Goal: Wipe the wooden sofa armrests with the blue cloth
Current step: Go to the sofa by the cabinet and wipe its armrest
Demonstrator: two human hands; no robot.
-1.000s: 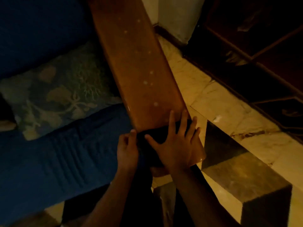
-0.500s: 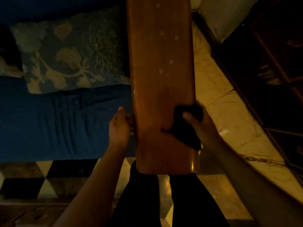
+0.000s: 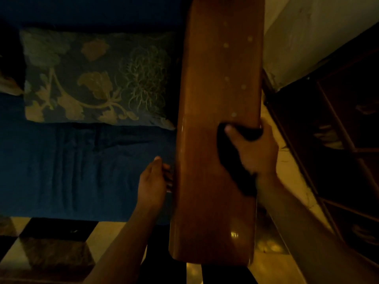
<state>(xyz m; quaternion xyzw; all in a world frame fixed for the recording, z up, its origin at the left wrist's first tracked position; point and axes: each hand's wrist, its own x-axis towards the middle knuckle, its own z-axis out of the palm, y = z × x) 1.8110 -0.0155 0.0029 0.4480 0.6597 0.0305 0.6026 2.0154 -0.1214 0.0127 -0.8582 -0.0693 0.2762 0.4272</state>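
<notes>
A broad wooden armrest [image 3: 207, 140] runs up the middle of the head view, with pale specks on its far half. My right hand [image 3: 256, 152] presses the dark blue cloth [image 3: 227, 158] onto the armrest's right edge, thumb on top and fingers wrapped over the outer side. The cloth looks almost black in the dim light. My left hand [image 3: 153, 181] rests against the armrest's left side, fingers curled toward the wood; whether it grips the edge is hidden.
A blue sofa seat [image 3: 71, 171] and a floral cushion [image 3: 92, 78] lie to the left. A dark wooden cabinet [image 3: 338, 140] stands close on the right, a pale wall [image 3: 307, 27] beyond. A checkered tiled floor [image 3: 51, 253] shows below.
My right hand with the cloth has slid farther up the armrest along its right edge. The left hand stays at the left side. The camera has shifted nearer.
</notes>
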